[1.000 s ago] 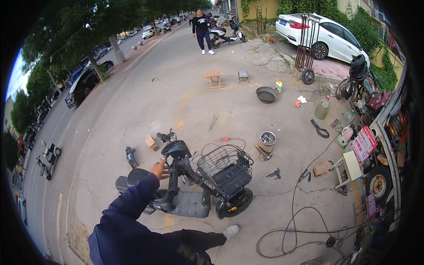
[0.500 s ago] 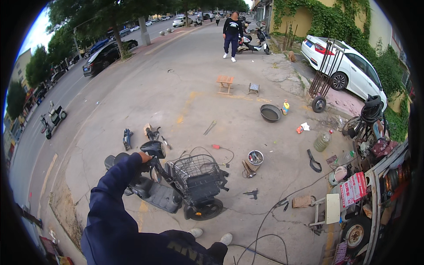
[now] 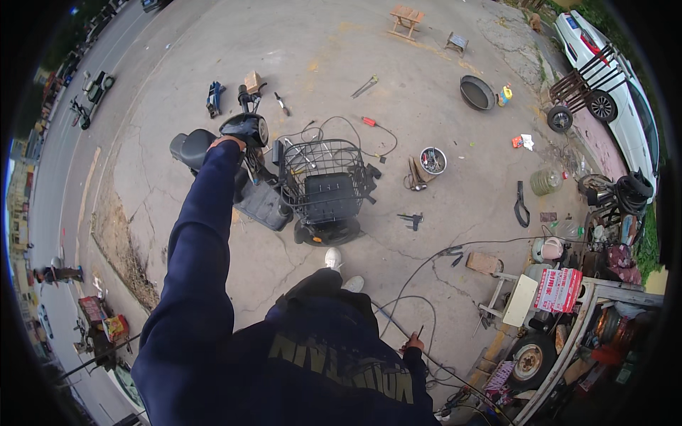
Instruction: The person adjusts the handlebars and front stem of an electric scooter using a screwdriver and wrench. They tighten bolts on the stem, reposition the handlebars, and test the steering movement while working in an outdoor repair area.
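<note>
My left hand (image 3: 226, 143) is closed on the handlebar of the black electric scooter (image 3: 192, 149), beside its headlamp (image 3: 259, 129). The scooter's wire basket (image 3: 321, 202) holds a black tray, and loose tools lie about it. My right hand (image 3: 413, 343), low at my right side, is closed round a thin dark tool (image 3: 420, 331) whose kind I cannot make out. Above the basket, a red-handled item (image 3: 369, 121) lies on a cable. A bucket of tools (image 3: 432, 160) and a dark plier-like tool (image 3: 413, 219) are on the pavement to the right.
A blue jack (image 3: 214, 99) and wooden block (image 3: 253, 82) lie beyond the scooter. A black basin (image 3: 477, 93) and jug (image 3: 547, 182) sit farther right. Cables loop near my feet. A cluttered stand (image 3: 590, 312), spare wheel (image 3: 526, 361) and white car (image 3: 643, 135) line the right.
The view has tipped down to the scooter, and the walking person has left the frame. My right hand has come into view holding a thin tool; my left still grips the scooter.
</note>
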Tool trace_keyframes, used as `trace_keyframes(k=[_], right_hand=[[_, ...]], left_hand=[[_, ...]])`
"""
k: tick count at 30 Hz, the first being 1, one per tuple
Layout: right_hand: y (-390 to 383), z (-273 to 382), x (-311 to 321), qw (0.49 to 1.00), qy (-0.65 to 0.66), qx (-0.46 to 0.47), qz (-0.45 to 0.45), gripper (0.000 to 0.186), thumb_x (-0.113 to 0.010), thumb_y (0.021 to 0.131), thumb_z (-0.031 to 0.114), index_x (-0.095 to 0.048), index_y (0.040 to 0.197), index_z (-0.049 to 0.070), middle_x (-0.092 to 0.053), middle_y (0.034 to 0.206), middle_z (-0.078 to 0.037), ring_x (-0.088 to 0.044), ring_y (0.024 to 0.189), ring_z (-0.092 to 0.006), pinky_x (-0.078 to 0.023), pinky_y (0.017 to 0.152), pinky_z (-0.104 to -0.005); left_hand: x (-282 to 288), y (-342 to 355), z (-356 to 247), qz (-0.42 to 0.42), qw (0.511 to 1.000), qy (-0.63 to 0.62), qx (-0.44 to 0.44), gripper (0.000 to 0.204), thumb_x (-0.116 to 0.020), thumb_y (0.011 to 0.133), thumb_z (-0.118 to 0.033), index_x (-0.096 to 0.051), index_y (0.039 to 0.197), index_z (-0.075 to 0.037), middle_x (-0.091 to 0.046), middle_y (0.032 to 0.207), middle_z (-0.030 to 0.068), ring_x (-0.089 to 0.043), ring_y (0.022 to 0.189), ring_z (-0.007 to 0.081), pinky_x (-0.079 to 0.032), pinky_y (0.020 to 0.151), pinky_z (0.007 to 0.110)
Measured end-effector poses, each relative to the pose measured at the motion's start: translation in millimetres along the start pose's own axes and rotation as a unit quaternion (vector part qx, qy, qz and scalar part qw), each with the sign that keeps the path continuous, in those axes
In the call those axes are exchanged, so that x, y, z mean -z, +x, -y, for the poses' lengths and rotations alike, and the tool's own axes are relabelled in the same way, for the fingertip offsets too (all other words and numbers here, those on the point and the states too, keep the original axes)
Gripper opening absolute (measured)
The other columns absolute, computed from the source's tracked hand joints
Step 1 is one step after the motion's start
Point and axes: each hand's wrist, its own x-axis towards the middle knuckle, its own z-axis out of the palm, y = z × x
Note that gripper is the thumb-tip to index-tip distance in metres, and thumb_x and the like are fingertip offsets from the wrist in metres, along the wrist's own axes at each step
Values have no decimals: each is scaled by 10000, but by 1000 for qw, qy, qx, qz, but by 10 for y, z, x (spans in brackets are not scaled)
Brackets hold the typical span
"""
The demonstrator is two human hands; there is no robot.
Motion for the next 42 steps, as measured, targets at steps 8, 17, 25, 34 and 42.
trace_keyframes(k=[8, 17, 25, 34, 42], right_hand=[[73, 1683, -556, 975, -58, 124, 175, 475, -559, 1004, 412, -499, 693, 58, -473, 546, -46, -476, 384, -182, -396, 354, -344], [652, 3312, -1404, 921, -234, 165, 265, 436, -513, 1027, 403, -586, 802, 37, -532, 605, -41, -467, 412, -158, -388, 376, -308], [-630, 4147, -3202, 595, -424, 643, 231, 327, -593, 942, 176, -599, 1209, -14, -611, 1211, -198, -574, 1113, -407, -472, 948, -467], [-1313, 3647, -4314, 628, -536, 534, 182, 675, -576, 973, 160, -242, 1551, 61, -545, 1286, -234, -549, 1158, -413, -469, 958, -464], [-1052, 3653, -4498, 621, -490, 592, 152, 674, -572, 958, 100, -259, 1555, 92, -580, 1167, -227, -578, 1071, -402, -470, 906, -475]], left_hand=[[153, -997, 190, -37, 997, -66, 7, 591, -684, 816, -566, -724, 1183, -105, -694, 1233, 117, -655, 1160, 295, -515, 955, 396], [204, -1211, 442, -60, 993, -80, -55, 502, -649, 872, -502, -753, 971, -21, -731, 987, 200, -705, 977, 341, -562, 845, 419], [-219, -1159, 1451, -56, 990, -64, -112, 573, -643, 863, -597, -753, 888, -36, -675, 717, 209, -669, 717, 389, -536, 690, 455], [-208, -830, 1666, -96, 974, -73, -194, 518, -660, 868, -562, -722, 829, -49, -664, 685, 182, -655, 693, 388, -520, 654, 460], [-107, -627, 1523, -105, 977, -59, -178, 534, -642, 860, -593, -754, 881, -71, -696, 731, 165, -695, 742, 346, -555, 697, 434]])
